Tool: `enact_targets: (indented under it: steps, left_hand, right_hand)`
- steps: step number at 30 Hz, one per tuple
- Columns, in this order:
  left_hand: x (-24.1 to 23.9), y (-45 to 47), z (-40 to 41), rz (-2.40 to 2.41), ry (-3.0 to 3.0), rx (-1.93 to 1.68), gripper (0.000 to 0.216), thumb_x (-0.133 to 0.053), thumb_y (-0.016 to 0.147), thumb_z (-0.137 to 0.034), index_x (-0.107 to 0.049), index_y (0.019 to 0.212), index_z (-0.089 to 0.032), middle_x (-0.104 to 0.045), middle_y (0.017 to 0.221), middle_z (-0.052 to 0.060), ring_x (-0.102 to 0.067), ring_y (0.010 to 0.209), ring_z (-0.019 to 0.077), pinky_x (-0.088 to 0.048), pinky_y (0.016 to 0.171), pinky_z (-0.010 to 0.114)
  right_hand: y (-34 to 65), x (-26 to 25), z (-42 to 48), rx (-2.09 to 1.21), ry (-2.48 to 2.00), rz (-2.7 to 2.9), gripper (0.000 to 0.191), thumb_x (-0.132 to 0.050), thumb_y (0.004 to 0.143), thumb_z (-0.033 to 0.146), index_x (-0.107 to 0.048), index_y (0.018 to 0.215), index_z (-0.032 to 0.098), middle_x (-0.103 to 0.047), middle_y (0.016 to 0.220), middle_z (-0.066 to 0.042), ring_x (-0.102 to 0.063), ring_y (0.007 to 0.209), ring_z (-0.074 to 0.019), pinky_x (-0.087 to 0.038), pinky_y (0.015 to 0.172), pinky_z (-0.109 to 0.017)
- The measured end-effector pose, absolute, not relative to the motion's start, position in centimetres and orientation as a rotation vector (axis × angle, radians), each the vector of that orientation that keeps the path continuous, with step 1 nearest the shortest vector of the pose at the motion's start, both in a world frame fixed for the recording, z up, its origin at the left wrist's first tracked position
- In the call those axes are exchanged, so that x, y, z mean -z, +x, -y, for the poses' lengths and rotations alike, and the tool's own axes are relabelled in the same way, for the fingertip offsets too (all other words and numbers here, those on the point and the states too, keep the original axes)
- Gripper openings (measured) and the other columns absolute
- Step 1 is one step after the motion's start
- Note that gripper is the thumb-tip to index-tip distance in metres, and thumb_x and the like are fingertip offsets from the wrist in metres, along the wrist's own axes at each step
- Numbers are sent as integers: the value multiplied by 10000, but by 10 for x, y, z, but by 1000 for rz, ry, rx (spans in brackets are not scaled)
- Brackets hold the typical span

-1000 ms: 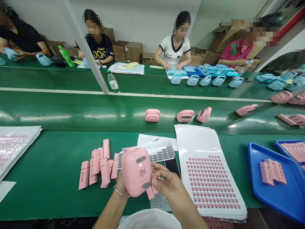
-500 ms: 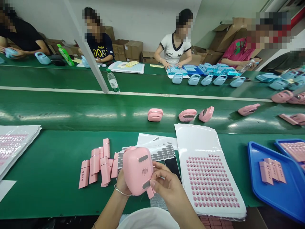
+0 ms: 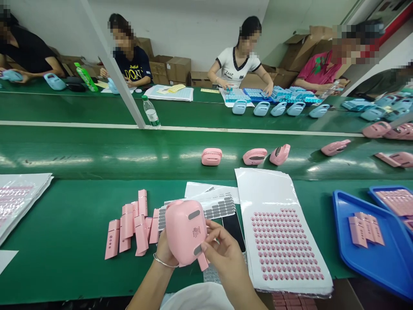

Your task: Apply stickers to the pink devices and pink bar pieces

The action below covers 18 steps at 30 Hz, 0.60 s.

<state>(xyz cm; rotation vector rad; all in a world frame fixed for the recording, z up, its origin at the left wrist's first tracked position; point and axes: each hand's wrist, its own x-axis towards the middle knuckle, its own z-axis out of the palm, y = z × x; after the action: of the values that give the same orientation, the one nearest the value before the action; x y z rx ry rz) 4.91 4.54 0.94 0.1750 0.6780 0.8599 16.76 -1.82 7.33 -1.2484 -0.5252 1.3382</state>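
Note:
I hold a pink plastic device shell (image 3: 185, 230) upright over the near green table. My left hand (image 3: 165, 249), with a bracelet at the wrist, grips it from behind and below. My right hand (image 3: 222, 254) is closed against its right side, thumb pressing near a grey pad at the lower edge, where a small pink strip (image 3: 203, 261) sticks out. A pile of pink strips (image 3: 132, 224) lies just left of the shell. A sheet of grey stickers (image 3: 214, 206) lies behind it and a sheet of pink stickers (image 3: 280, 245) to the right.
Pink shells (image 3: 211, 156) ride the green conveyor (image 3: 97, 150) beyond the table. A blue tray (image 3: 371, 258) with pink strips sits at right, sticker sheets (image 3: 19, 198) at left. A water bottle (image 3: 150, 113) stands by a white post. Several co-workers sit across with blue shells (image 3: 277, 108).
The pink shells on the conveyor have drifted slightly right. My hands keep the shell in nearly the same place, with my right thumb shifting a little along its lower edge.

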Motion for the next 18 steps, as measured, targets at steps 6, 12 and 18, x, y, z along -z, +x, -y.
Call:
enact_targets:
  steps: [6, 12, 18]
  left_hand:
    - [-2, 49, -45, -699, 169, -805, 192, -669, 667, -315, -694, 778, -160, -699, 783, 92, -638, 743, 261, -532, 704, 401]
    - [0, 52, -42, -933, 121, -872, 244, -640, 669, -203, -679, 905, -153, -718, 795, 90, -648, 865, 288, -526, 799, 412]
    - [4, 50, -48, -941, 115, -900, 357, -623, 664, -132, -647, 1013, -203, -726, 844, 63, -622, 979, 276, -521, 833, 389]
  right_hand:
    - [149, -58, 13, -1524, -957, 278, 605, -702, 655, 479, -469, 1171, 267, -557, 1227, -70, -491, 1152, -238, -410, 931, -393]
    - [141, -59, 16, -1456, -1070, 387, 734, -728, 641, 446, -391, 1276, 294, -513, 1278, -46, -462, 1181, -228, -354, 1002, -384]
    - [136, -48, 10, -1390, -974, 233, 611, -677, 622, 556, -534, 1150, 284, -584, 1183, -38, -501, 1128, -237, -386, 968, -369]
